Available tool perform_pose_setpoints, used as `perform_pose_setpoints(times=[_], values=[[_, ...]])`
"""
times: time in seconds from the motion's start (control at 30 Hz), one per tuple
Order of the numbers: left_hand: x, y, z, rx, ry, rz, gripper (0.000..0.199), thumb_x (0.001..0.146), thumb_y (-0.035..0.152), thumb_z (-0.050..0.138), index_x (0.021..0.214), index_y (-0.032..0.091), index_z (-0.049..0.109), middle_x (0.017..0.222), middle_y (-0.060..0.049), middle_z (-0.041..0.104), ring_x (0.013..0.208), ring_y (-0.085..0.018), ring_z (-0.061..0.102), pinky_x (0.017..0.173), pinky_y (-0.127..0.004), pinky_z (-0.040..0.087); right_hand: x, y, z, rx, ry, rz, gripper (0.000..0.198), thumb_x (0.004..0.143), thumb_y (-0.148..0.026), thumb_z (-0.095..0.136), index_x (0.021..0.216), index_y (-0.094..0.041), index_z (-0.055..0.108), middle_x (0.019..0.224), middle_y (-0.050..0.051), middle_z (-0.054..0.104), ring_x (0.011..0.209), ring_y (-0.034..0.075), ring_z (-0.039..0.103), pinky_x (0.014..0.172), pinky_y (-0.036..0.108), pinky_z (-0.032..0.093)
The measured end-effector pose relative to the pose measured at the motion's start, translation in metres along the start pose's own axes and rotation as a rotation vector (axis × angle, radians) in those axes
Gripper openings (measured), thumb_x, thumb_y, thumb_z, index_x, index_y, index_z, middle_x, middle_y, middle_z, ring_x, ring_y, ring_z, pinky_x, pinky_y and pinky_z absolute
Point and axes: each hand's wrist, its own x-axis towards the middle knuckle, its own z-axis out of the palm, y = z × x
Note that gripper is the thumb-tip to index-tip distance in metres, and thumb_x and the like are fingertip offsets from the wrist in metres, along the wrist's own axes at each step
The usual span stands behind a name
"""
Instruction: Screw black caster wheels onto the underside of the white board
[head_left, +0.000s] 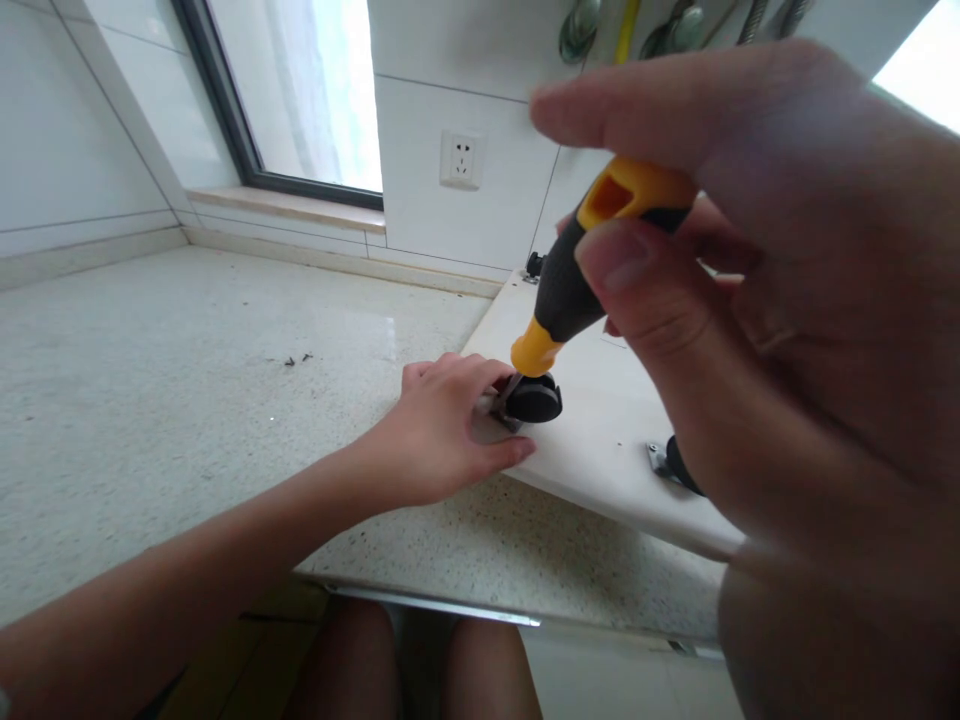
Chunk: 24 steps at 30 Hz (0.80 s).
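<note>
My right hand (pixel 795 300) grips a screwdriver (pixel 571 280) by its black and yellow handle, with the thumb and fingers closed round it. The handle tilts down to the left, over a black caster wheel (pixel 534 400) at the near left corner of a white board (pixel 592 455). A thin part of the shaft shows below the handle; its tip is hidden. My left hand (pixel 439 430) lies at that corner, thumb and fingers around the caster's metal base. The fingertips are partly hidden behind the caster.
Another caster (pixel 679 465) sits on the board's near side, partly behind my right hand, and one more (pixel 534 265) at the far corner. The board lies on a speckled countertop (pixel 187 400). Small dark bits (pixel 292 361) lie at left. A wall socket (pixel 461 158) and window are behind.
</note>
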Motion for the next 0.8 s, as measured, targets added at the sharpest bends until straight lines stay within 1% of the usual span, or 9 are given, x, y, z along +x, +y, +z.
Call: perform_pose_setpoints(times=[0.07,0.13,0.27,0.33,0.43,0.57,0.63,0.7,0.8], values=[[0.0066,0.0061,0.0006,0.011,-0.013,-0.019,0.038,0.085,0.053,0.091,0.105,0.025,0.074,0.103,-0.008,0.080,0.098,-0.037,0.073,0.093,-0.061,0.057,0.0024,-0.0095,-0.0040,-0.004,0.065,-0.003,0.052,0.118,-0.055,0.031,0.140,-0.039,0.075,0.113,-0.009,0.078,0.099,0.007,0.075,0.075,0.013,0.059],[0.0089,0.0097,0.0019,-0.018,-0.013,-0.030,0.038,0.085,0.053,0.093,0.099,0.024,0.072,0.099,-0.007,0.079,0.093,-0.036,0.073,0.088,-0.057,0.059,0.0038,-0.0137,-0.0057,-0.071,0.108,-0.019,0.037,0.115,-0.046,0.047,0.135,-0.036,0.077,0.104,-0.010,0.078,0.088,0.007,0.073,0.081,0.013,0.061],[0.0062,0.0098,0.0032,-0.081,0.023,0.067,0.035,0.091,0.052,0.090,0.104,0.025,0.071,0.097,-0.005,0.079,0.094,-0.033,0.073,0.088,-0.052,0.060,0.0060,-0.0125,-0.0041,-0.259,0.045,-0.092,0.039,0.112,-0.028,0.054,0.149,-0.033,0.067,0.125,-0.010,0.077,0.106,0.009,0.075,0.092,0.018,0.064],[0.0050,0.0087,0.0024,-0.062,0.018,0.108,0.033,0.094,0.053,0.086,0.104,0.025,0.071,0.099,-0.006,0.079,0.098,-0.033,0.072,0.091,-0.051,0.060,0.0073,-0.0114,-0.0031,-0.159,0.065,-0.020,0.038,0.116,-0.036,0.045,0.144,-0.036,0.071,0.115,-0.013,0.077,0.101,0.004,0.075,0.092,0.012,0.061],[0.0048,0.0074,0.0008,-0.018,0.003,0.088,0.033,0.094,0.053,0.085,0.101,0.025,0.070,0.100,-0.006,0.078,0.099,-0.034,0.071,0.093,-0.052,0.058,0.0078,-0.0110,-0.0030,-0.014,0.130,0.097,0.050,0.117,-0.054,0.033,0.130,-0.038,0.078,0.101,-0.013,0.078,0.091,0.001,0.076,0.094,0.010,0.058],[0.0043,0.0067,-0.0011,-0.042,0.017,0.094,0.031,0.095,0.052,0.084,0.101,0.026,0.069,0.097,-0.005,0.077,0.096,-0.033,0.071,0.093,-0.054,0.058,0.0043,-0.0094,-0.0025,-0.188,0.049,-0.125,0.051,0.116,-0.056,0.034,0.148,-0.041,0.071,0.116,-0.006,0.075,0.103,0.011,0.075,0.084,0.019,0.065],[0.0039,0.0062,-0.0025,-0.065,0.008,0.084,0.031,0.095,0.053,0.084,0.102,0.026,0.069,0.097,-0.005,0.078,0.095,-0.033,0.071,0.093,-0.054,0.058,0.0023,-0.0080,-0.0012,-0.290,0.019,-0.211,0.053,0.116,-0.056,0.033,0.156,-0.042,0.065,0.124,-0.003,0.071,0.107,0.013,0.073,0.090,0.024,0.065],[0.0037,0.0053,-0.0039,-0.086,-0.015,0.072,0.032,0.094,0.053,0.084,0.105,0.026,0.070,0.098,-0.005,0.078,0.095,-0.033,0.072,0.093,-0.055,0.058,0.0016,-0.0072,-0.0001,-0.314,0.021,-0.224,0.054,0.116,-0.058,0.033,0.157,-0.043,0.065,0.126,-0.002,0.071,0.108,0.013,0.073,0.093,0.026,0.064],[0.0045,0.0025,-0.0055,-0.121,-0.032,0.106,0.032,0.095,0.052,0.083,0.112,0.027,0.070,0.100,-0.005,0.080,0.096,-0.033,0.074,0.095,-0.056,0.058,0.0034,-0.0089,-0.0003,-0.235,0.048,-0.178,0.053,0.116,-0.060,0.034,0.150,-0.044,0.070,0.118,-0.005,0.074,0.102,0.011,0.075,0.076,0.017,0.062]])
